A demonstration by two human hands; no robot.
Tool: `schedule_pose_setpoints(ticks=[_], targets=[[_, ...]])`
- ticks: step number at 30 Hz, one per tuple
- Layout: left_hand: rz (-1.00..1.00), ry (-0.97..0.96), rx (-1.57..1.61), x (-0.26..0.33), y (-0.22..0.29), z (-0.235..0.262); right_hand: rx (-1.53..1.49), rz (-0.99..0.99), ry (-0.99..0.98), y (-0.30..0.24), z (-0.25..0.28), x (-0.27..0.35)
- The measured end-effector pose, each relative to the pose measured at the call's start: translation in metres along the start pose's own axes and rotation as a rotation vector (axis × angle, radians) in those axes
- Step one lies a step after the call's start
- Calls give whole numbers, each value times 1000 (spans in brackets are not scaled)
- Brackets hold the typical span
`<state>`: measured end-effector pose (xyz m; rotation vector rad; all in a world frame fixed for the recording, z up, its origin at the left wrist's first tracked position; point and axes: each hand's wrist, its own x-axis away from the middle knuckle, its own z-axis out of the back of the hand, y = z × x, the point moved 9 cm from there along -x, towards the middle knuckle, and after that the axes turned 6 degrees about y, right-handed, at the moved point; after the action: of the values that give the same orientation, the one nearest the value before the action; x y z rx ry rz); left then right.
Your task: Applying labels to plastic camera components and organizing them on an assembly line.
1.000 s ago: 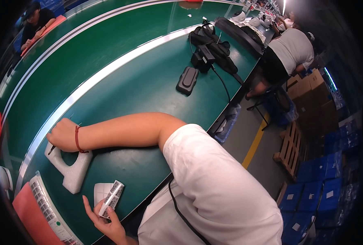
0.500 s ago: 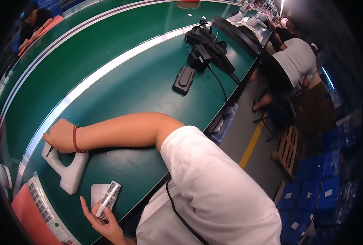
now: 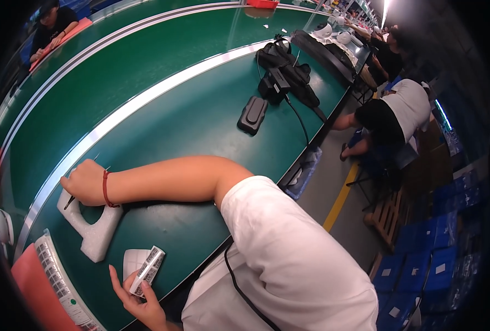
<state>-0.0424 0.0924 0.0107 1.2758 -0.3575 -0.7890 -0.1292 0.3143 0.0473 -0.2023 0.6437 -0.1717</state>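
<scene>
- The green tabletop (image 3: 201, 121) ran under both my arms, its near edge partly covered by my white sleeve (image 3: 297, 237).
- Blue cartons (image 3: 410, 265) stood stacked on the floor to my right, bearing pale labels whose print was too small to make out; the lower ones faded into the dark rim of the view.
- A red sheet (image 3: 44, 292) lay at the lower left, cut off by that same curved rim.
- Along its edge ran a long label sheet (image 3: 57, 276) with rows of dark printed blocks and a round green mark; I couldn't read the finer lines.
- The white foam piece (image 3: 99, 243) lay on the tabletop beyond my left hand, its upper end partly hidden by my right hand and wrist.
- My right hand (image 3: 86, 182) was curled narrow above that end, a red cord round the wrist; I couldn't tell whether it touched the foam.
- My left hand (image 3: 146, 309) had its thumb against a label strip, fingers spread to the side.
- That white label strip (image 3: 147, 271) carried dense black code patterns, too small to read, and partly covered a pale backing sheet (image 3: 135, 259).
- A thin dark tool (image 3: 69, 203) poked from under my right hand, mostly concealed by my grip.
</scene>
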Motion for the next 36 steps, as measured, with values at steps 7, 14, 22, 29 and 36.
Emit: schedule_pose_setpoints(ticks=[7,14,22,29,36], targets=[[4,-10,14,-2,0,0,-6,-2,-4,2,5,0],[45,74,12,0,2,9,-11,13,20,-7,-1,-3],[-90,85,-122,1,18,13,35,-20,-48,-9,12,-2],[-104,109,-132,-3,18,15,145,-8,-50,-1,10,-1],[-340,351,-171,12,33,56,362,37,-353,-25,22,-44]])
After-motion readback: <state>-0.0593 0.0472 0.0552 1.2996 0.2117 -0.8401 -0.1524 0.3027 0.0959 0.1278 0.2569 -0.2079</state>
